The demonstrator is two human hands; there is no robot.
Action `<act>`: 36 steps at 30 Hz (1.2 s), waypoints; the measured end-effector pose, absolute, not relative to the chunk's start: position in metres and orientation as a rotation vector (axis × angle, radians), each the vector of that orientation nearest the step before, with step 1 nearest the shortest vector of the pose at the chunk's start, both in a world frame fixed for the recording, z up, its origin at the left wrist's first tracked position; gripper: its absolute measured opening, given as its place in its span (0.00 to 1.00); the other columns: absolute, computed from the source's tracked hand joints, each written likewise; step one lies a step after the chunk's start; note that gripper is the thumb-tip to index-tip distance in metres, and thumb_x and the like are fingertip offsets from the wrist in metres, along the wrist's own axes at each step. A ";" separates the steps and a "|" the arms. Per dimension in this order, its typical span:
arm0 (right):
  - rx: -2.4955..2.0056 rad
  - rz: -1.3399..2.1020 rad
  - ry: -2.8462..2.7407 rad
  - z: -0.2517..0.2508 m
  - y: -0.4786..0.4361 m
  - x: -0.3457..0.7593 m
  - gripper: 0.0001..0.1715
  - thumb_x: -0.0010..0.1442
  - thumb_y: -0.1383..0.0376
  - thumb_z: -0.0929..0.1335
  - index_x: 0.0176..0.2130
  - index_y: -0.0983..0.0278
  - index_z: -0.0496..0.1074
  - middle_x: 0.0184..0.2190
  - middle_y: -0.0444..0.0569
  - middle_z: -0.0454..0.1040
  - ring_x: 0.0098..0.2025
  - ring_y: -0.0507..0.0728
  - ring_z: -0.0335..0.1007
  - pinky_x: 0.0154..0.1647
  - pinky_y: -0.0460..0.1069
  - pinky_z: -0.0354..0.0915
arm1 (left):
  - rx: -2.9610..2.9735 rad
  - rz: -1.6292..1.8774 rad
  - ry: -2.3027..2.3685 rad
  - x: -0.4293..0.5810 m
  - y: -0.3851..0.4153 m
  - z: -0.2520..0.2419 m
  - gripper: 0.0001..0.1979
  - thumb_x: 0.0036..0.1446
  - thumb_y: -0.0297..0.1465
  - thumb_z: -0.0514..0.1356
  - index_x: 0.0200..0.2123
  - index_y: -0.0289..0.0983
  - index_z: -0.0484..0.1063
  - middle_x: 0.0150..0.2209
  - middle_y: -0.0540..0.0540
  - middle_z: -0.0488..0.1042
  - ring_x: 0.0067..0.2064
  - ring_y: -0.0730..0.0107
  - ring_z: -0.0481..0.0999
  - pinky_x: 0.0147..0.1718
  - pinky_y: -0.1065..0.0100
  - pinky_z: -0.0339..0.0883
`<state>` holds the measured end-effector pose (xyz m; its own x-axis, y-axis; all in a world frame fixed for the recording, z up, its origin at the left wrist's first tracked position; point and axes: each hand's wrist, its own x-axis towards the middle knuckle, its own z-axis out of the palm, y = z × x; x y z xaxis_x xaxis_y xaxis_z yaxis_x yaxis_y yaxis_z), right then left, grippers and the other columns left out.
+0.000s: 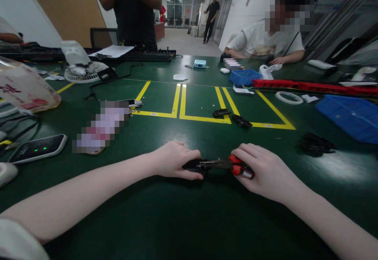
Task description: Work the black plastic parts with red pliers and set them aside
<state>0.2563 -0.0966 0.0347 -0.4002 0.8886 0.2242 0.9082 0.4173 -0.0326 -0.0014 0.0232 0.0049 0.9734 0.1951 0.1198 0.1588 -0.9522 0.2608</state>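
Red-handled pliers [226, 165] at near side of green table [183, 220], nose pointing left.
Gripping handles [236, 170] in curled right hand [262, 169]; pinching black part [195, 166] between thumb and fingers of left hand [174, 159]. Holding pliers at black part, too hidden for telling whether clamped. Noting two loose black pieces [242, 121] by yellow tape [203, 119] beyond, heap of black parts [315, 144] off right.
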 end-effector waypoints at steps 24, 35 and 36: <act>-1.399 -0.505 -2.512 0.031 -0.097 0.261 0.17 0.52 0.69 0.66 0.44 0.65 0.72 0.38 0.55 0.74 0.36 0.61 0.70 0.35 0.54 0.67 | 2.854 0.249 0.239 -0.002 0.025 0.003 0.22 0.61 0.52 0.58 0.42 0.38 0.68 0.30 0.51 0.73 0.27 0.72 0.70 0.27 0.70 0.59; -1.400 -0.473 -2.397 0.025 -0.096 0.259 0.16 0.53 0.68 0.66 0.44 0.65 0.72 0.39 0.54 0.76 0.40 0.61 0.72 0.40 0.55 0.68 | 2.862 0.256 0.241 0.000 0.021 0.006 0.20 0.61 0.49 0.59 0.43 0.38 0.69 0.33 0.51 0.75 0.29 0.72 0.72 0.31 0.69 0.61; -1.409 -0.457 -2.385 0.024 -0.097 0.259 0.16 0.53 0.68 0.66 0.44 0.65 0.72 0.39 0.54 0.76 0.40 0.61 0.72 0.40 0.55 0.68 | 2.856 0.262 0.236 0.000 0.021 0.005 0.20 0.61 0.49 0.59 0.44 0.38 0.69 0.34 0.50 0.75 0.30 0.72 0.72 0.31 0.69 0.61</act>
